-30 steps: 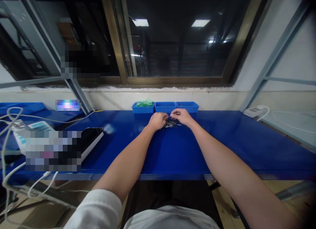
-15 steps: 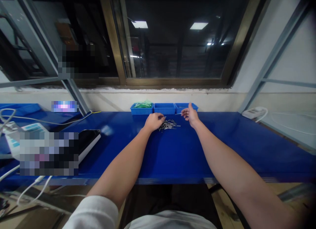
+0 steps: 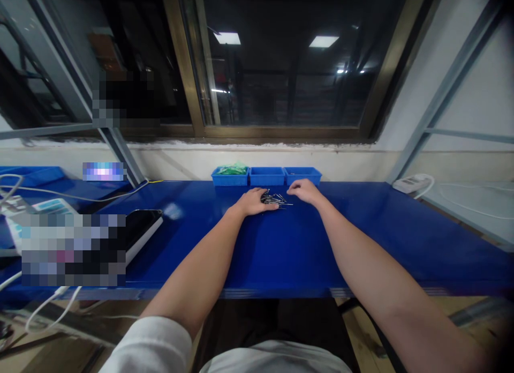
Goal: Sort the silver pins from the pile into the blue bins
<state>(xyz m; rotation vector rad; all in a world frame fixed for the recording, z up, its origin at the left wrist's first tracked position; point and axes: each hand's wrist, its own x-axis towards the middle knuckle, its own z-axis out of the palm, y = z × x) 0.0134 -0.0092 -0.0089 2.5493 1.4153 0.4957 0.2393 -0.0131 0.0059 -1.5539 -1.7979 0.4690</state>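
Note:
A loose pile of thin, dark metal pins or screws (image 3: 277,199) lies on the blue tabletop (image 3: 281,250). At the pile's left edge is my left hand (image 3: 254,201), thumb and fingers spread around that side and touching it. Just right of the pile, my right hand (image 3: 305,191) is bent downward with its fingertips pressed together. Whatever those fingertips may hold is too small to make out. Behind the hands stand three blue bins: the left bin (image 3: 230,179) has a green plastic bag (image 3: 233,170) in it, beside the middle bin (image 3: 267,177) and the right bin (image 3: 313,177).
A dark-topped device with white sides (image 3: 146,231), partly blurred out, sits on the left with white cables. A white power strip (image 3: 412,183) lies at the right edge by a metal post (image 3: 441,83). The window wall rises behind the bins.
My right hand has turned palm down and moved left toward the pile; the thin pin seen at its fingers no longer shows. My left hand has spread its thumb around the pile.

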